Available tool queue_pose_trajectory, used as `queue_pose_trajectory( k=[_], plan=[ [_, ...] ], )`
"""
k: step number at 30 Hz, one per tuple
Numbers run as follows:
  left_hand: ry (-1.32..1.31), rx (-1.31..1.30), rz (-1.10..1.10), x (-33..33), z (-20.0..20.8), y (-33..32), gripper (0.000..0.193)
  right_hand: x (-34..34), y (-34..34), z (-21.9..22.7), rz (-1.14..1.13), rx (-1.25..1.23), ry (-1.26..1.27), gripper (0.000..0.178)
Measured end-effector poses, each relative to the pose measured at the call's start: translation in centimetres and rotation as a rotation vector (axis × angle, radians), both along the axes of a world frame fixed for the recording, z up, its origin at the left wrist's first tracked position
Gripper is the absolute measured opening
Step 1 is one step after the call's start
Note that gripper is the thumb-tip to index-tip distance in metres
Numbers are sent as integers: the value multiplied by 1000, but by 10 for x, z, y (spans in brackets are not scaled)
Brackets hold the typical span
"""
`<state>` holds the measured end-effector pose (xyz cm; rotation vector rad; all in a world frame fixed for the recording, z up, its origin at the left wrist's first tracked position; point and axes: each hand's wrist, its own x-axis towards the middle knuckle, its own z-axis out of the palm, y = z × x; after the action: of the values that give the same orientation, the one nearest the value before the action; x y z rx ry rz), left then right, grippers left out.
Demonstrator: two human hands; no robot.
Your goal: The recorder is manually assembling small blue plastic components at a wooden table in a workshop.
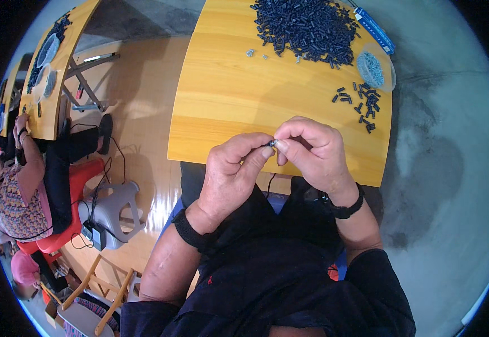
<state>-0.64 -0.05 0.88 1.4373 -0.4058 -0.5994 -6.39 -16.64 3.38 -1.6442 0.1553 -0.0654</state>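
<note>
Over the near edge of the wooden table (222, 112), my two hands meet fingertip to fingertip. My left hand (225, 174) is closed, thumb and forefinger pinching a small black piece (268, 144). Against its right end, my right hand (315, 154) pinches a tiny silvery metal piece (275, 142). The fingertips cover most of both parts, so their exact shape and how they join cannot be made out. At the far side lies a big heap of short black cylindrical pieces (309, 28). A smaller scatter of black pieces (370, 104) lies by the right edge.
A clear plastic bowl (389, 76) of small silvery parts stands at the table's right edge, beside a blue box (375, 31). A few silvery bits (250, 53) lie near the heap. To the left are another table (53, 106), a seated person and a grey stool (112, 210).
</note>
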Motion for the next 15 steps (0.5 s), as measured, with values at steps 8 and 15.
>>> queue_pose_trajectory(
  k=[8, 15],
  plan=[
    [139, 3, 1, 1, 3, 1, 13, 0, 0, -2, -38, 120, 38, 6],
    [173, -3, 40, 1, 2, 1, 14, 5, 0, -2, -156, 237, 49, 8]
  ],
)
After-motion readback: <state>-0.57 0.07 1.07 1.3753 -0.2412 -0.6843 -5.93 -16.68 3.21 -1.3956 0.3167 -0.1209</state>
